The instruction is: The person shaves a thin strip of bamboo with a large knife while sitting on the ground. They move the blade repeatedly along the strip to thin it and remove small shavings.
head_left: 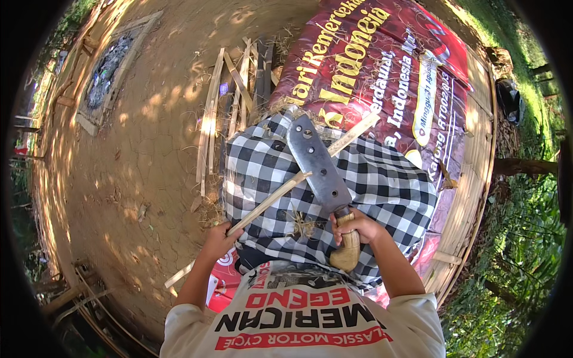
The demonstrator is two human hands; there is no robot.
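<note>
My left hand [218, 240] is closed around a long, pale bamboo strip [268, 201]. The strip slants from the lower left up to the right across my lap. A broad machete [317, 162] lies across its middle, and a small piece of the strip shows over the blade's left edge. In my right hand [358, 227], the fingers wrap round the machete's wooden handle [346, 253], with the blade pointing up and slightly left. A black-and-white checked cloth [388, 185] covers my lap beneath both. Thin shavings [303, 225] rest on the cloth.
Several split bamboo strips [211, 119] lie beyond my lap on the left. A dark red printed banner [358, 59] spreads over a bamboo platform [477, 149]. Brown bare ground [131, 179] stretches left, with a framed ash pit [113, 68] farther off. A black object [510, 101] stands at the right.
</note>
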